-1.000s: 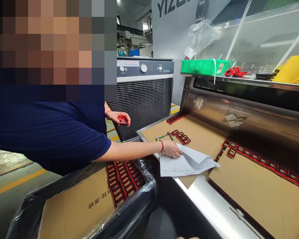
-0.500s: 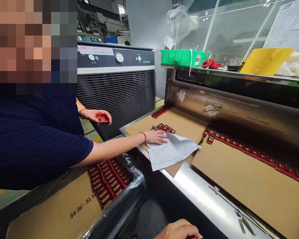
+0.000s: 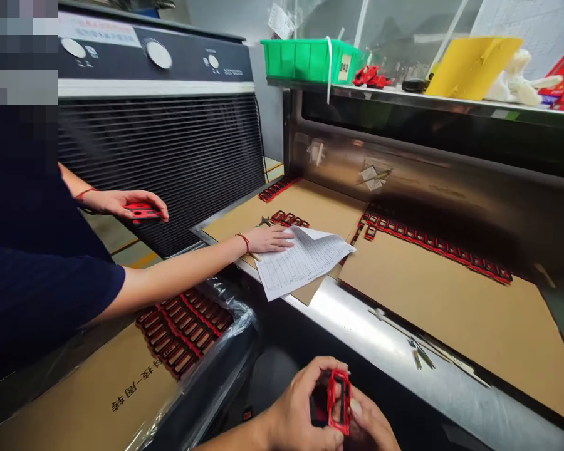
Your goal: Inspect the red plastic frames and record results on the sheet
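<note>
At the bottom centre I hold a small red-and-black plastic frame [image 3: 331, 399] upright between both hands. My left hand [image 3: 297, 407] curls round its left side, with fingers at the top edge and the thumb low down. From the right, my right hand [image 3: 373, 423] grips the lower right side of the frame, the thumb against its edge. Part of the right hand is hidden behind the frame. Both hands are above the dark gap in front of the metal bench [image 3: 357, 319].
Cardboard sheets [image 3: 427, 300] on the bench carry rows of red frames [image 3: 432, 245]. A co-worker's hand [image 3: 269, 239] presses on a printed sheet [image 3: 291, 269]; their other hand [image 3: 122, 204] holds a red part. A lined bin [image 3: 235, 338] with more frames stands left. Metal tools [image 3: 420, 352] lie near the bench edge.
The view has turned right and down. My hands have risen into view with the red-and-black frame, where only one hand showed at the bottom edge before.
</note>
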The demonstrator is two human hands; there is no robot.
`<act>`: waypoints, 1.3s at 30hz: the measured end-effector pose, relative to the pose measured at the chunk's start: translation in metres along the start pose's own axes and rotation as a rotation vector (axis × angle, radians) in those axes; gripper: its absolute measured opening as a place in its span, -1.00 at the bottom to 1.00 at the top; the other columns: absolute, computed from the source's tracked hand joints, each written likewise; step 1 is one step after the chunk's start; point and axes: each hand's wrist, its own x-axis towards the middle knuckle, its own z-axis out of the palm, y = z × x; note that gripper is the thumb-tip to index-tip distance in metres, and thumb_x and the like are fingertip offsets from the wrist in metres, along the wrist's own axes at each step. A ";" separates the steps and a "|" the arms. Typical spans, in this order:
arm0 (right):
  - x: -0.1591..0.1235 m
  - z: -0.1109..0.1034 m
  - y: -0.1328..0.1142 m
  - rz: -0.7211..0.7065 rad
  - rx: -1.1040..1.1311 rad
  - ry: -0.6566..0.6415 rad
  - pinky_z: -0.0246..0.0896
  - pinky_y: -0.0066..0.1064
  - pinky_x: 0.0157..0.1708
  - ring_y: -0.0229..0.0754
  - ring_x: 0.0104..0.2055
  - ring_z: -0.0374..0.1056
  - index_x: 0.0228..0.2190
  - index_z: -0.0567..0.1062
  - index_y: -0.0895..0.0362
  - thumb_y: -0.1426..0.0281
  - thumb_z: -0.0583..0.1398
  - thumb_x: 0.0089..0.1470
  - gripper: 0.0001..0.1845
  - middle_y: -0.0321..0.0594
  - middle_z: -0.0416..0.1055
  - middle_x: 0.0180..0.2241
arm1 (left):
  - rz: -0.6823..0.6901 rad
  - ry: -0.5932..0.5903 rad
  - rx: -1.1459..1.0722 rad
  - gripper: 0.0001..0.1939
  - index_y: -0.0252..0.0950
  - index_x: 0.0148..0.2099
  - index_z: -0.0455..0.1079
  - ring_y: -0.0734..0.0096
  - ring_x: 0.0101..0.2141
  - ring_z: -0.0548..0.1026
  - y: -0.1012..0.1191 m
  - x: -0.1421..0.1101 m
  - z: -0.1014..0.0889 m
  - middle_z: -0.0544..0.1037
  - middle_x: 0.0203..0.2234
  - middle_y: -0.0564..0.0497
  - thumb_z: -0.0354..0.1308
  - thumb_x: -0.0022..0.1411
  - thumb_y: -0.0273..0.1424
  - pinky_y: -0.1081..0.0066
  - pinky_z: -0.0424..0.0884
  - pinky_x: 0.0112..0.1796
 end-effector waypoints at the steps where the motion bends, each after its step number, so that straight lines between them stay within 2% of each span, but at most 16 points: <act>1: 0.000 0.004 -0.003 0.000 0.060 -0.018 0.35 -0.33 -0.45 -0.16 -0.51 0.36 -0.24 0.60 0.18 0.06 0.38 -0.06 -0.52 -0.21 0.42 -0.55 | 0.009 0.010 0.035 -0.18 -0.21 0.19 0.26 0.14 -0.05 0.55 0.003 0.000 -0.002 0.54 -0.01 -0.12 0.36 -0.18 -0.56 0.28 0.47 0.01; 4: -0.002 0.013 -0.011 -0.034 0.128 -0.033 0.34 -0.38 -0.38 -0.25 -0.52 0.32 -0.21 0.61 0.19 0.16 0.37 -0.01 -0.60 -0.20 0.47 -0.47 | 0.070 0.008 0.087 -0.17 -0.20 0.23 0.20 0.11 0.03 0.51 0.010 -0.001 -0.004 0.48 0.06 -0.13 0.32 -0.13 -0.56 0.23 0.44 0.08; 10: -0.007 0.012 -0.011 0.008 0.293 -0.069 0.40 -0.24 -0.25 -0.09 -0.40 0.49 -0.22 0.60 0.21 0.13 0.33 -0.01 -0.57 -0.07 0.57 -0.37 | 0.180 -0.010 0.205 -0.15 -0.14 0.30 0.08 0.09 0.10 0.46 0.017 -0.002 -0.004 0.41 0.14 -0.14 0.28 -0.02 -0.54 0.17 0.42 0.12; 14: -0.009 0.007 -0.004 0.054 0.386 -0.140 0.41 -0.19 -0.18 -0.07 -0.40 0.53 -0.24 0.59 0.21 0.20 0.36 -0.04 -0.62 -0.07 0.59 -0.43 | 0.202 -0.018 0.330 -0.14 -0.16 0.31 0.06 0.04 0.13 0.43 0.024 -0.002 0.001 0.40 0.14 -0.17 0.27 -0.02 -0.54 0.10 0.42 0.12; 18: -0.010 0.006 0.002 0.046 0.459 -0.191 0.42 -0.26 -0.26 -0.07 -0.42 0.53 -0.32 0.60 0.23 0.23 0.34 -0.01 -0.69 -0.09 0.58 -0.51 | 0.198 -0.026 0.375 -0.12 -0.15 0.32 0.03 0.08 0.11 0.43 0.030 -0.003 0.003 0.40 0.12 -0.15 0.25 -0.03 -0.53 0.14 0.46 0.08; 22: -0.011 0.004 0.008 0.049 0.499 -0.212 0.34 -0.42 -0.41 -0.11 -0.43 0.52 -0.29 0.62 0.23 0.25 0.33 0.02 -0.70 -0.11 0.57 -0.52 | 0.197 -0.047 0.370 -0.12 -0.15 0.33 0.03 0.13 0.09 0.43 0.029 -0.005 0.002 0.39 0.11 -0.15 0.26 -0.02 -0.51 0.20 0.47 0.07; 27: -0.015 0.005 0.008 0.044 0.431 -0.178 0.32 -0.48 -0.36 -0.24 -0.45 0.48 -0.26 0.62 0.22 0.25 0.37 0.00 -0.69 -0.17 0.57 -0.44 | 0.179 -0.052 0.325 -0.16 -0.14 0.34 0.04 0.10 0.14 0.40 0.022 -0.011 0.000 0.39 0.14 -0.14 0.29 0.04 -0.40 0.13 0.40 0.14; 31: -0.018 0.007 0.005 0.020 0.342 -0.138 0.28 -0.50 -0.34 -0.28 -0.42 0.42 -0.27 0.60 0.22 0.21 0.39 0.00 -0.65 -0.18 0.54 -0.43 | 0.111 -0.064 0.260 -0.19 -0.10 0.32 0.07 0.11 0.12 0.43 0.018 -0.016 -0.001 0.41 0.15 -0.11 0.31 0.07 -0.31 0.11 0.39 0.14; 35: -0.020 0.009 0.003 0.004 0.280 -0.105 0.23 -0.52 -0.37 -0.32 -0.43 0.37 -0.31 0.57 0.20 0.17 0.42 -0.04 -0.62 -0.22 0.51 -0.45 | 0.046 -0.065 0.211 -0.20 -0.07 0.29 0.10 0.13 0.09 0.47 0.018 -0.019 -0.001 0.43 0.14 -0.07 0.34 0.04 -0.32 0.14 0.40 0.13; 39: -0.022 0.010 0.002 -0.022 0.226 -0.103 0.17 -0.54 -0.41 -0.36 -0.47 0.33 -0.32 0.55 0.20 0.14 0.42 -0.05 -0.60 -0.25 0.50 -0.47 | 0.038 -0.066 0.159 -0.21 -0.07 0.28 0.10 0.14 0.08 0.49 0.018 -0.021 -0.001 0.45 0.13 -0.07 0.36 0.06 -0.25 0.20 0.43 0.09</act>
